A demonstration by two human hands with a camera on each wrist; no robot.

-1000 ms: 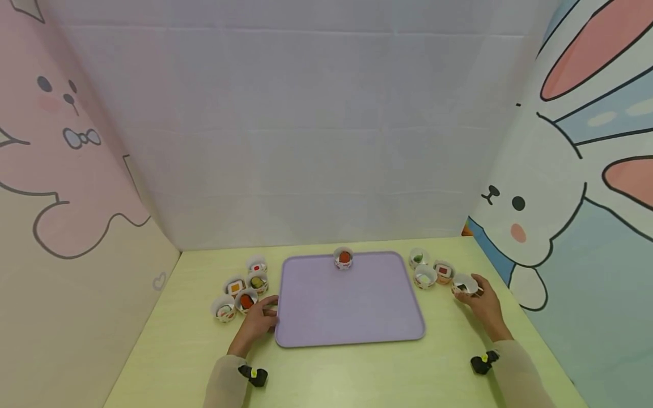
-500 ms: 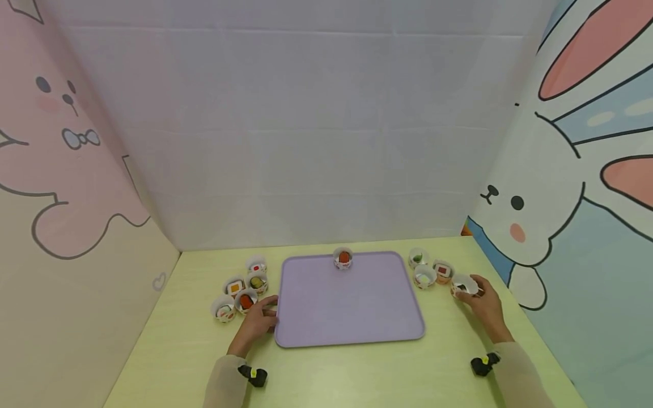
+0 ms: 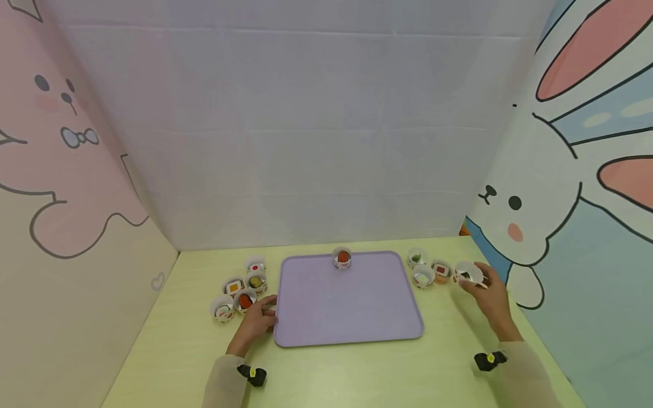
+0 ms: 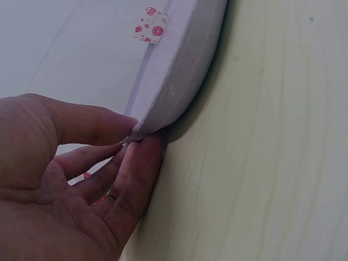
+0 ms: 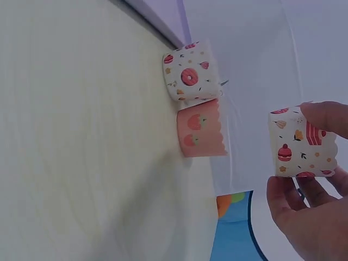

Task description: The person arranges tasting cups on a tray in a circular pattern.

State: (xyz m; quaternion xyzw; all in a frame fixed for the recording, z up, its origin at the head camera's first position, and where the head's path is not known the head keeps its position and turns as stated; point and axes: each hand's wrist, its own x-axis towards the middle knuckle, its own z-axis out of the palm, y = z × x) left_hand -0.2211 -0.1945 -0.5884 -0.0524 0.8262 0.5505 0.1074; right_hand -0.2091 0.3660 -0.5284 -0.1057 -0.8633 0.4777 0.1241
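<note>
Held cup [image 5: 298,147]: beyond the right edge of the tray [image 3: 349,306] and, I judge, raised off the table [image 3: 357,374]; its mouth faces mostly up, with something dark inside.
Right hand [image 3: 491,297]: thumb and fingers curled round the cup's wall, on opposite sides.
Cup-holding, done well: I'd grip lightly, since the wall looks like thin paper and could buckle; I'd hold the mouth level so nothing tips out, and stay clear of the pink cup [image 5: 201,133] nearby.
Left hand [image 3: 255,321]: pinching the tray's left rim, thumb against its top.
Tray-steadying, done well: I'd hold without lifting; a raised edge could slide what stands there.
Cups right of tray: three standing, the pink one and two white cups [image 5: 190,73].
Tray cup [image 3: 342,267]: one, at the far edge, with an orange-red piece inside.
Left-side cups [image 3: 221,301]: five, clustered near the left hand.
Full count: ten cups including the held one, one tray, two hands.
</note>
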